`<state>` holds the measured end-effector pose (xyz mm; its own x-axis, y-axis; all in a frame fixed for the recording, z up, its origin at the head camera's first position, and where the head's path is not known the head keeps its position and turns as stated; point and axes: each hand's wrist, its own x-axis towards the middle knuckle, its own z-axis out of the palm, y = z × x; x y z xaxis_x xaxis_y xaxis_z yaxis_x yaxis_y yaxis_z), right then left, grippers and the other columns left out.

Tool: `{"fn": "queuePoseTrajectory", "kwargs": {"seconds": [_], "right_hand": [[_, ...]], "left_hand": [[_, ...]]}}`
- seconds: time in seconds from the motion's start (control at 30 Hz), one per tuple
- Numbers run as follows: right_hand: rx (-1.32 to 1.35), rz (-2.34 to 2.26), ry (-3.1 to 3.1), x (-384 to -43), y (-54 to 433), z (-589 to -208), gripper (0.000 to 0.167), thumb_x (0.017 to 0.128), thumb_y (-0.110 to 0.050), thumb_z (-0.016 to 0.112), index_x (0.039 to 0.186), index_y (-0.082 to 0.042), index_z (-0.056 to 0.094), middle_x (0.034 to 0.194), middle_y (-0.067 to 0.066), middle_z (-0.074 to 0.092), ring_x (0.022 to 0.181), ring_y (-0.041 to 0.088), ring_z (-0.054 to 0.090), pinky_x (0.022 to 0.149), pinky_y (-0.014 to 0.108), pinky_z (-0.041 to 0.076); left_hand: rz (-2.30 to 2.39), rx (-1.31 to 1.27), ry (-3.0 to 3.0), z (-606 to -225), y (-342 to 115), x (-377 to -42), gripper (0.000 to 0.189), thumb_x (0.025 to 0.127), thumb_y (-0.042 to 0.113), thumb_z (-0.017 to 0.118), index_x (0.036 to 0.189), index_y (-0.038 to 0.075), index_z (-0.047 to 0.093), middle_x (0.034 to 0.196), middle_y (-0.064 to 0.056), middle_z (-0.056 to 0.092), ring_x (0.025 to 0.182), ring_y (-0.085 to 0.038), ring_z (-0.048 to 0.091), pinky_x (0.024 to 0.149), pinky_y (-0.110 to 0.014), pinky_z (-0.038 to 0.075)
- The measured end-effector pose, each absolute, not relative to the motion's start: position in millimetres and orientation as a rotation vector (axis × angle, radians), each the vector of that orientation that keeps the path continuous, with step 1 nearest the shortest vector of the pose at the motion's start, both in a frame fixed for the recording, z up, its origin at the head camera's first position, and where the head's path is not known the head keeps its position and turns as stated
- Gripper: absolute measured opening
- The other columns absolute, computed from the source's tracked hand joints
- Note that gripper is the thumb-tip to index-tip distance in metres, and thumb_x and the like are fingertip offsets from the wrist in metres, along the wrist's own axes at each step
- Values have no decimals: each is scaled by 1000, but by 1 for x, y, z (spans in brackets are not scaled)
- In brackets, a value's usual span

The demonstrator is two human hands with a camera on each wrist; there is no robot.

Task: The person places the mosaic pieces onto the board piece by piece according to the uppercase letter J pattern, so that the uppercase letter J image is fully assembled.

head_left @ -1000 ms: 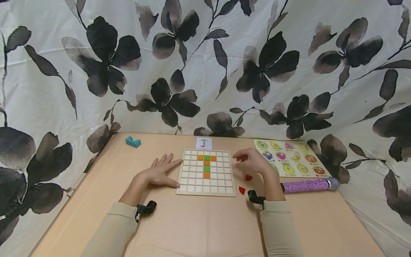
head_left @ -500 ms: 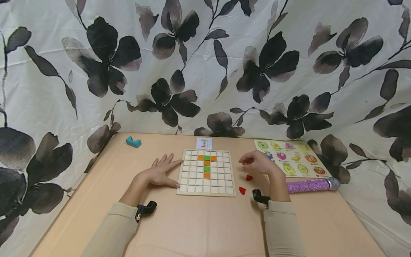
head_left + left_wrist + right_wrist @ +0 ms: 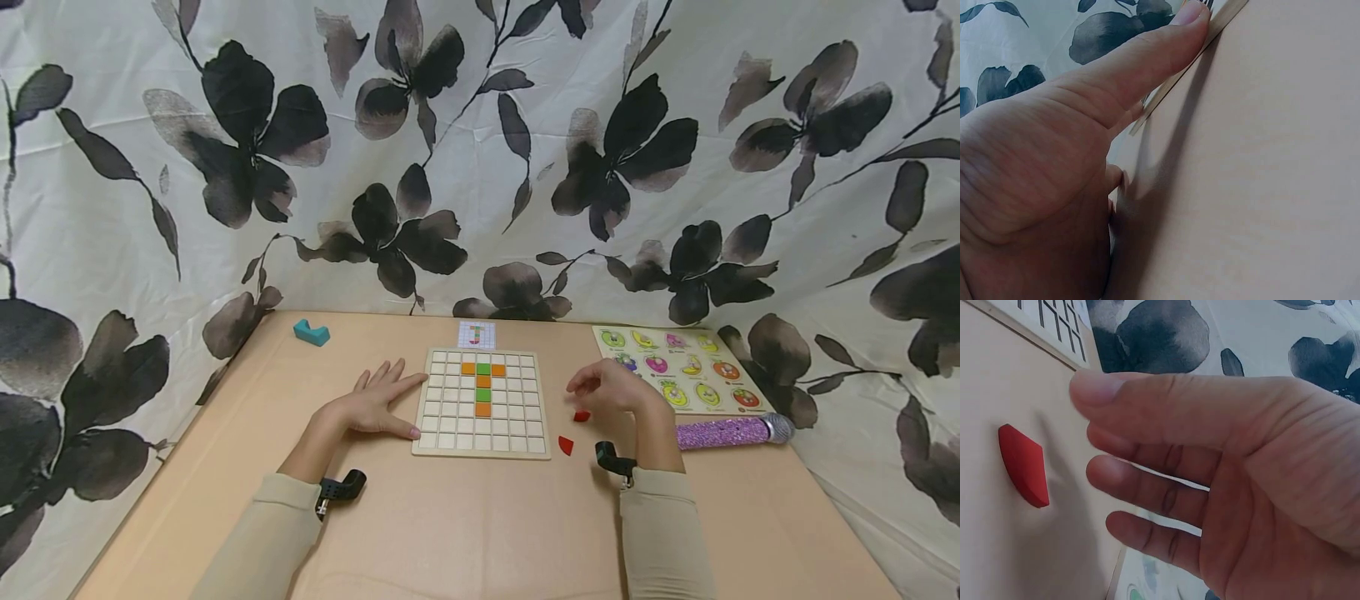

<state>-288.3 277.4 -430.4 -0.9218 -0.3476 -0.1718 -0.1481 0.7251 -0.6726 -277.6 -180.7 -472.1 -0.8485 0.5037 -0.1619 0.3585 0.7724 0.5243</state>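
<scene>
A square grid board lies on the table, with orange and green squares forming a T in its white cells. My left hand rests at the board's left side, fingers spread; its thumb and index fingertip touch the board's edge. Right of the board, my right hand hovers with fingers loosely bent and nothing visible between them. One red piece sits just below its fingertips. A second red piece, wedge-shaped with a curved side, lies closer to me. The right wrist view shows only one red wedge.
Behind the board is a small card printed with a coloured grid pattern. A sheet of fruit pictures lies at the right, with a purple glittery microphone before it. A teal block sits at the back left. Floral cloth hangs behind.
My right hand has moved away from the board, to the right and slightly toward me, over the farther red piece. My left hand and the board have stayed put.
</scene>
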Motion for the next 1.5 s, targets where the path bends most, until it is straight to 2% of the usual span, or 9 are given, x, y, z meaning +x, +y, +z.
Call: {"fn": "queuePoseTrajectory", "kwargs": {"seconds": [0.3, 0.6, 1.13, 1.5], "right_hand": [[-363, -1019, 2565, -289, 283, -435, 25, 83, -1, 83, 107, -2, 77, 89, 7, 78, 82, 18, 67, 83, 32, 49], [-327, -1014, 2517, -288, 283, -436, 24, 81, 2, 85, 104, -3, 78, 87, 8, 73, 85, 21, 60, 80, 31, 50], [-329, -935, 2556, -293, 281, -448, 21, 77, 4, 87, 93, -7, 77, 79, 3, 68, 78, 19, 57, 76, 31, 46], [-393, -976, 2572, -298, 275, -451, 19, 81, 6, 82, 96, -5, 77, 85, 7, 72, 81, 20, 59, 78, 31, 50]], "left_hand": [[706, 666, 2677, -473, -182, -278, 106, 79, 61, 83, 164, 22, 33, 173, -27, 2, 159, -52, -6, 122, -73, -6], [734, 688, 2669, -473, -182, -277, 109, 77, 63, 84, 164, 20, 34, 172, -31, 1, 158, -55, -7, 121, -75, -7], [684, 666, 2684, -473, -184, -278, 107, 78, 64, 82, 164, 24, 33, 173, -26, 2, 160, -50, -6, 123, -73, -6], [699, 669, 2675, -473, -183, -279, 107, 79, 62, 83, 165, 23, 32, 173, -27, 1, 159, -51, -7, 122, -73, -7]]}}
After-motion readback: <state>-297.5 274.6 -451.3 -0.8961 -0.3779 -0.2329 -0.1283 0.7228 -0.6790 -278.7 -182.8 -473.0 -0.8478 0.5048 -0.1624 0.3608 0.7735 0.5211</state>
